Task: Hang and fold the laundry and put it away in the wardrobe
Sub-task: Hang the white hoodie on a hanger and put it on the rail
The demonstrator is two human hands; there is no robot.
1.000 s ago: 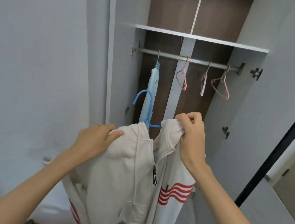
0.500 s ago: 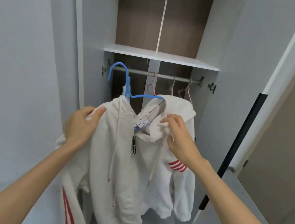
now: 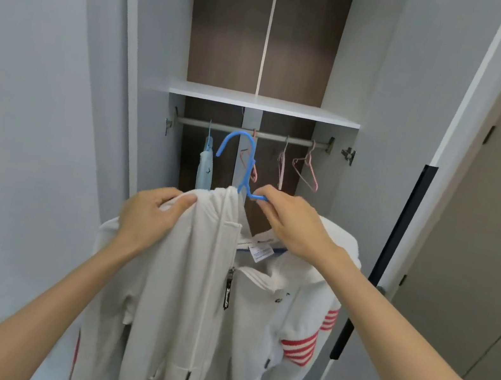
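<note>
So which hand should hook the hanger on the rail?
Probably the right hand: it pinches the blue hanger below its hook, near the rail. The left hand only holds the shoulder of the hoodie.

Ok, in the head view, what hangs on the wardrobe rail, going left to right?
On the rail: light blue garment → first pink hanger, partly behind the blue hanger hook → second pink hanger, edge-on → third pink hanger. The blue hanger with the white hoodie is held, not on the rail.
</note>
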